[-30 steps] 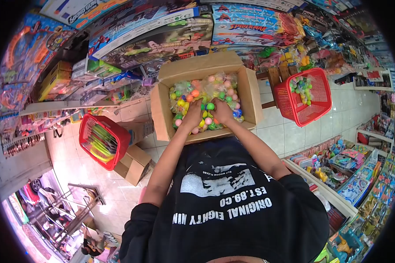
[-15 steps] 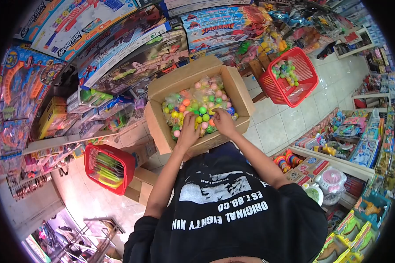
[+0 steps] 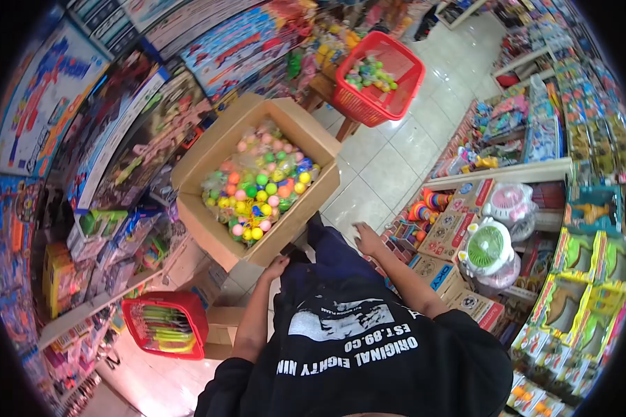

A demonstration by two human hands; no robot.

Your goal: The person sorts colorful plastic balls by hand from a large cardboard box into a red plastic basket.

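Observation:
A brown cardboard box (image 3: 320, 201) stands open in front of me, full of small coloured balls (image 3: 262, 179), some in clear plastic bags. My left hand (image 3: 276, 266) is right at the near corner of the box, beside my dark trousers. Its fingers are curled, and I cannot tell what they hold, if anything. My right hand (image 3: 368, 240) hangs off the box's right side, over the tiled floor, with its fingers apart and nothing in them.
A red basket (image 3: 414, 83) with bagged balls stands on a wooden stool (image 3: 320, 87) beyond the box. Another red basket (image 3: 196, 321), holding green and yellow packs, is at lower left. Toy shelves line both sides; boxes and a green-and-white fan (image 3: 489, 248) stand at right.
Both hands have come out from among the balls: the left to the box's near corner, the right out to the side. The view has turned right, so the box appears further left.

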